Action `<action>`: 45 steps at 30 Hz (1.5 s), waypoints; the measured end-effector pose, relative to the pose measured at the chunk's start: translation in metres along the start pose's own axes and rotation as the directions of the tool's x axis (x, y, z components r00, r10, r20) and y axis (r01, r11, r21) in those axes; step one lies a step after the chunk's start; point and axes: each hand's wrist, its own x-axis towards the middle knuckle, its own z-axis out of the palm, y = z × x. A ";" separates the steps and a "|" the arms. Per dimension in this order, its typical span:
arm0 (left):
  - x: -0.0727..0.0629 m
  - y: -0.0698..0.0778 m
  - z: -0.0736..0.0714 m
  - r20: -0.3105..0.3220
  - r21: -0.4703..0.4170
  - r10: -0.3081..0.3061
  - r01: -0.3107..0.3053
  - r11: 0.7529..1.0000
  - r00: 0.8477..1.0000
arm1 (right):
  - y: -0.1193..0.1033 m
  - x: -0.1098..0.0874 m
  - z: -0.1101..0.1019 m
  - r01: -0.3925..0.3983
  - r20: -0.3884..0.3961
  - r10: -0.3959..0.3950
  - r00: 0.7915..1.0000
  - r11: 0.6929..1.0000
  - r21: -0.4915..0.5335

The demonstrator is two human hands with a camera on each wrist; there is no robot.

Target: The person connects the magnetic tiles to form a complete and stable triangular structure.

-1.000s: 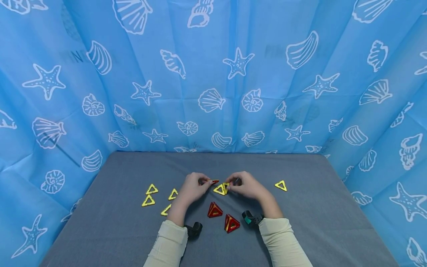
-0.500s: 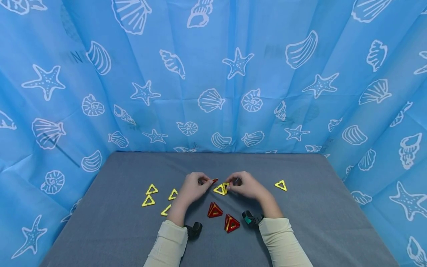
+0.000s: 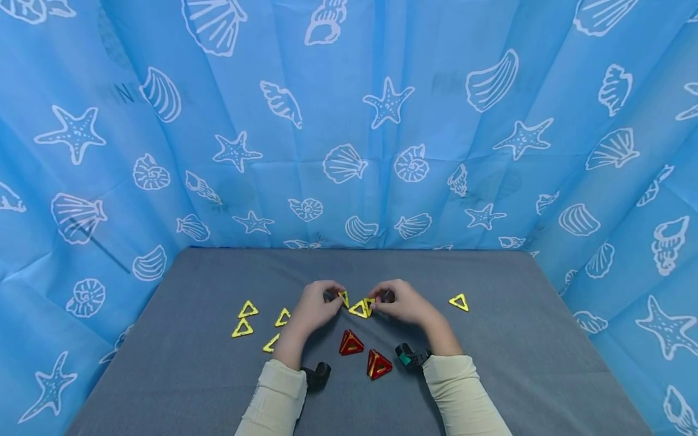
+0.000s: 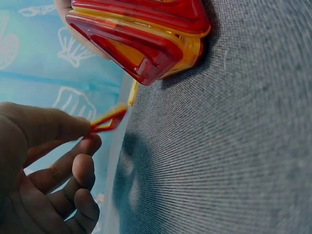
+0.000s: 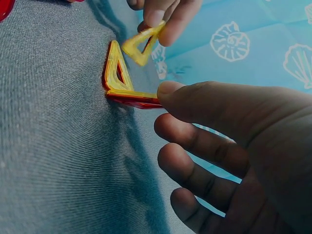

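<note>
My left hand pinches a small triangular magnetic tile between thumb and fingertips. The tile is yellow on one face and red on the other, with an open middle. It hovers off the table, just left of two joined tiles. Of those, one triangle tile lies yellow side up. The other, a tilted triangle tile, is pinched by my right hand and meets its neighbour along an edge. Closer to me stand two red tile pyramids with yellow inside, one large in the left wrist view.
Several yellow triangle tiles lie flat on the left, some partly behind my left wrist. One more yellow tile lies at the right. A grey cloth covers the table, and a blue shell-patterned curtain hangs behind it.
The tile in my left hand has turned from nearly edge-on with red showing to upright with its yellow face showing. My right hand and the joined tiles stay in place.
</note>
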 end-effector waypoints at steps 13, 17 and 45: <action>-0.001 0.002 0.004 0.004 0.041 0.041 -0.041 0.998 0.999 | 0.000 0.000 0.000 -0.007 0.006 0.007 1.000 1.000 0.001; -0.001 0.003 0.005 0.041 0.027 0.050 -0.051 0.998 0.998 | -0.002 0.000 -0.001 0.000 0.006 0.000 1.000 1.000 0.007; 0.002 0.006 0.015 0.171 -0.015 0.057 -0.055 0.998 0.984 | -0.006 0.000 0.003 0.034 -0.015 -0.033 0.999 0.998 0.050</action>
